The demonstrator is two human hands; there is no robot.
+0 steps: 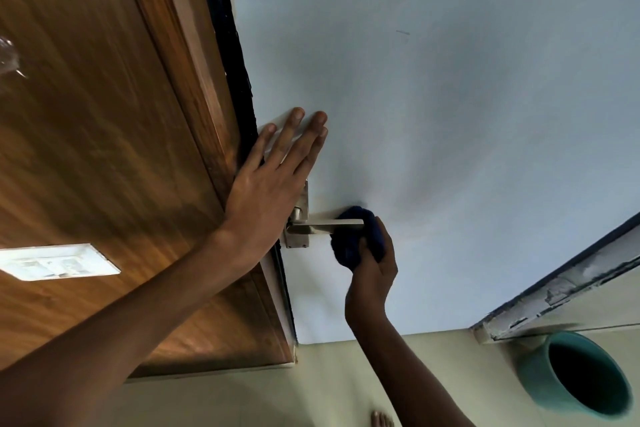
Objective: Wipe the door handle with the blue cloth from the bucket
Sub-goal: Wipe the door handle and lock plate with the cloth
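Cloth (pixel 356 246), bunched in the right hand (pixel 372 274), touches the handle (pixel 329 226); left hand (pixel 266 191) flat, fingers apart.

head view | tilted, looking forward-down | close to door (pixel 433 80) | single view

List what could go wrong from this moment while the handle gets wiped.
1. The blue cloth touches only the free end of the door handle; the stem near the plate may stay unwiped.
2. The left hand lies flat on the white door beside the frame edge; if the door swings, fingers could get pinched.
3. The right hand pushing on the lever may unlatch it.
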